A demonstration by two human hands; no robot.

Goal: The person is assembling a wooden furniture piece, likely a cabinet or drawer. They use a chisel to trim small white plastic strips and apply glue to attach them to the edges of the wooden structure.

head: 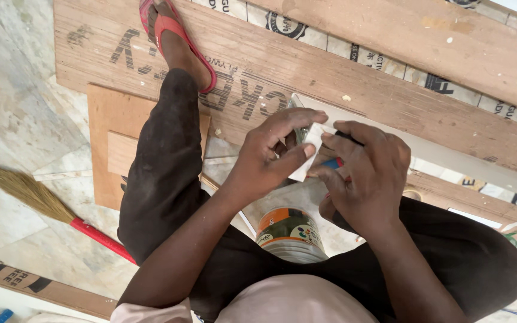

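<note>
My left hand [273, 152] pinches a small white rectangular piece [307, 157] between thumb and fingers, just above my lap. My right hand [363, 173] meets it from the right, fingertips touching the same white piece, and it also grips a pen-like tool with a red and blue body [332, 163] that shows between the fingers. Both hands hover over the end of a long white strip [450, 158] that lies across a plywood board [306, 72]. What lies under the hands is hidden.
A round container with an orange and white label [287, 234] stands between my legs. My foot in a red sandal [175, 36] rests on the plywood. A broom with a red handle [43, 206] lies on the tiled floor at left. More boards lie beyond.
</note>
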